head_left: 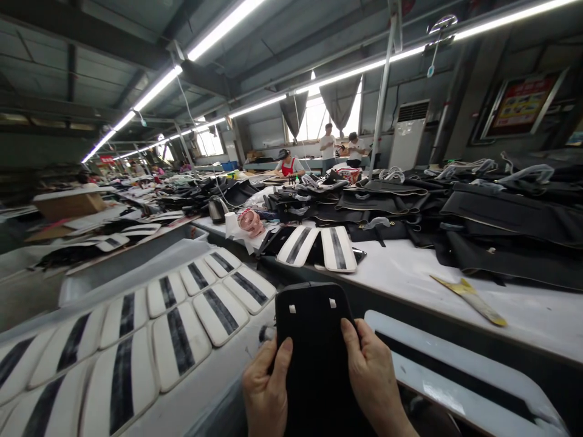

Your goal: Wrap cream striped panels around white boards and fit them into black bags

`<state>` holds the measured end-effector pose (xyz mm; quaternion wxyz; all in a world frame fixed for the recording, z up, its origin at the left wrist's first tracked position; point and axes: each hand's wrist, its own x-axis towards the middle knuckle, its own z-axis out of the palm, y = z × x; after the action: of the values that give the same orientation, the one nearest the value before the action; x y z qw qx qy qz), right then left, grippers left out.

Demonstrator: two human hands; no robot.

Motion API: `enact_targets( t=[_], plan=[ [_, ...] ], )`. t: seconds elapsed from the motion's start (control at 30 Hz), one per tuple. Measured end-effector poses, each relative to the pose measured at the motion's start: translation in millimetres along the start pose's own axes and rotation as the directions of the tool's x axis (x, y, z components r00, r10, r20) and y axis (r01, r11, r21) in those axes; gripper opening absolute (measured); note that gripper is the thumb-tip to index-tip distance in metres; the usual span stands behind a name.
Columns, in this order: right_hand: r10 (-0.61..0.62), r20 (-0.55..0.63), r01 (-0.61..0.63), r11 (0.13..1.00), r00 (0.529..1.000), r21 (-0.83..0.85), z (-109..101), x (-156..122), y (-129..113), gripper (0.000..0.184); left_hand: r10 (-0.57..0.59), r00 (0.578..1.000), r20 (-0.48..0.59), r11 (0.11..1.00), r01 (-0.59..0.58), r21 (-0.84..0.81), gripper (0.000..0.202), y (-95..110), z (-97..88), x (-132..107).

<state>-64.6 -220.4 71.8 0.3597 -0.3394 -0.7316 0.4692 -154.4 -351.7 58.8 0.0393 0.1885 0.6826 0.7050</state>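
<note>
Nearest the camera we see the left hand [266, 388] and the right hand [373, 382] gripping a black panel [314, 328] by its two long edges; each thumb lies flat on the front face, while the other fingers curl behind it out of sight, so both hands are closed on the piece; the panel stands upright at bottom centre, above the near bench edge, and we note two small square cut-outs near its rounded top. To the left, on the near bench [214, 388], we find striped pieces [177, 346], white with a dark central band, laid in overlapping rows that run off to the lower left. Beyond the panel lies a white table [410, 273]; on it a pair of striped pieces [319, 247] lie side by side; a yellow strip [471, 299] rests to their right; black leather parts [501, 224] are heaped along the far side; a small pink fan [250, 222] sits at the left end. Farthest off we see three people [327, 145] by the windows and a white cabinet unit [409, 133] against the wall.
</note>
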Motion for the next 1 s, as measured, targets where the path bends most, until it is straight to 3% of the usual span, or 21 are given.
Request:
enact_targets(
  t=[0.33,0.4,0.47,0.5,0.53,0.57,0.6,0.63,0.67,0.7,0.73,0.77,0.8,0.83,0.87,0.93,1.0],
  plan=[
    [-0.001,-0.024,0.000,0.999,1.000,-0.039,-14,4,27,0.053,0.079,0.995,0.055,0.991,-0.085,0.107,0.039,-14,4.4,-12],
    [-0.028,-0.033,0.027,0.999,0.999,-0.028,-19,5,30,0.051,0.178,0.981,0.075,0.968,-0.188,0.164,0.039,-4,0.9,1],
    [-0.087,-0.031,0.086,0.996,0.996,-0.032,-22,5,28,0.049,0.336,0.934,0.119,0.901,-0.355,0.248,0.045,21,-3.3,25],
    [-0.132,-0.020,0.131,0.991,0.991,-0.036,-22,4,25,0.048,0.407,0.895,0.180,0.849,-0.444,0.286,0.056,38,-4.2,40],
    [-0.183,0.001,0.183,0.983,0.983,-0.036,-21,3,21,0.047,0.463,0.832,0.305,0.782,-0.546,0.301,0.067,57,-3.3,56],
    [-0.232,0.034,0.233,0.972,0.972,-0.029,-19,1,16,0.046,0.448,0.749,0.488,0.722,-0.625,0.296,0.073,75,-0.5,72],
    [-0.276,0.072,0.278,0.960,0.958,-0.016,-16,-1,11,0.045,0.362,0.632,0.685,0.685,-0.679,0.265,0.075,91,4.2,86],
    [-0.308,0.110,0.309,0.951,0.945,0.002,-12,-2,6,0.044,0.222,0.482,0.848,0.683,-0.697,0.218,0.072,103,10.3,99],
    [-0.324,0.147,0.324,0.946,0.935,0.023,-9,-4,2,0.043,0.081,0.343,0.936,0.701,-0.687,0.191,0.066,112,17.0,108],
    [-0.319,0.186,0.316,0.948,0.929,0.044,-6,-5,-2,0.043,-0.048,0.234,0.971,0.730,-0.656,0.194,0.058,116,23.3,114],
    [-0.295,0.233,0.287,0.956,0.927,0.065,-5,-6,-3,0.044,-0.141,0.159,0.977,0.758,-0.617,0.210,0.049,116,27.9,117],
    [-0.252,0.286,0.239,0.968,0.924,0.083,-6,-6,-3,0.046,-0.197,0.130,0.972,0.783,-0.575,0.236,0.041,114,29.8,117],
    [-0.198,0.343,0.177,0.980,0.918,0.093,-10,-7,1,0.048,-0.223,0.138,0.965,0.802,-0.537,0.262,0.035,111,28.3,116],
    [-0.142,0.401,0.115,0.989,0.905,0.090,-16,-8,7,0.049,-0.221,0.173,0.960,0.815,-0.508,0.279,0.031,108,22.9,115],
    [-0.089,0.434,0.060,0.995,0.896,0.080,-24,-10,17,0.049,-0.205,0.237,0.950,0.820,-0.489,0.299,0.027,106,13.7,113],
    [0.027,0.416,-0.062,0.996,0.909,0.071,-42,-17,47,0.045,-0.164,0.413,0.896,0.815,-0.454,0.359,0.021,108,-13.7,109],
    [0.186,0.332,-0.254,0.951,0.925,0.176,-55,-29,81,0.054,-0.143,0.626,0.767,0.826,-0.351,0.441,0.020,112,-45.5,104]
  ],
)
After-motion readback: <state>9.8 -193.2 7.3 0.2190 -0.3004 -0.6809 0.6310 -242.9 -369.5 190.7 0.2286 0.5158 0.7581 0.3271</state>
